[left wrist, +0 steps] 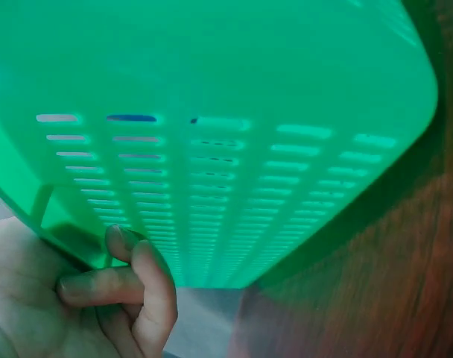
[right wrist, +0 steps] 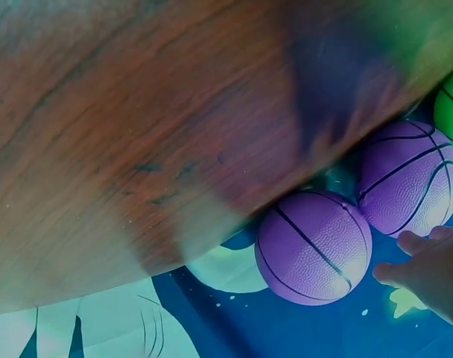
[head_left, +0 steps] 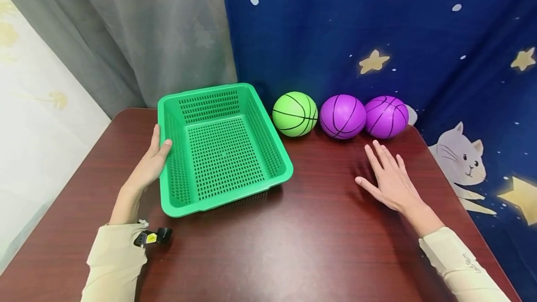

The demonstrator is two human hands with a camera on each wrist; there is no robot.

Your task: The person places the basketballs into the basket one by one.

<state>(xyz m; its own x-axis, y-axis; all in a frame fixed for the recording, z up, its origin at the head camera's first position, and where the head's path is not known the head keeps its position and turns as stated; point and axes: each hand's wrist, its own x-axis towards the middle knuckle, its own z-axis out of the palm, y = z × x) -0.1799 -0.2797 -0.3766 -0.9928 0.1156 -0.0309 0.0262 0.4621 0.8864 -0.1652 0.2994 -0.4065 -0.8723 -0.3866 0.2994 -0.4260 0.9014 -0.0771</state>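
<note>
A green plastic basket [head_left: 226, 197] with slotted walls and floor is at the left of the table. My left hand [head_left: 153, 164] grips its left rim, the thumb on the inner side and the fingers outside. In the left wrist view, curled fingers [left wrist: 156, 294] show against the basket's outer wall [left wrist: 211, 67]. My right hand [head_left: 392, 181] is spread over the table at the right, holding nothing. Just beyond its fingertips sits a purple ball [head_left: 386, 117] with black lines. A second purple ball [head_left: 343, 116] and a light green ball [head_left: 295, 114] stand left of it.
The dark red wooden table [head_left: 268, 255] has rounded back corners. The balls line its back edge, close to a blue curtain [head_left: 310, 27] with stars. A grey curtain [head_left: 176, 27] hangs behind the basket. A small black camera [head_left: 153, 236] is on my left wrist.
</note>
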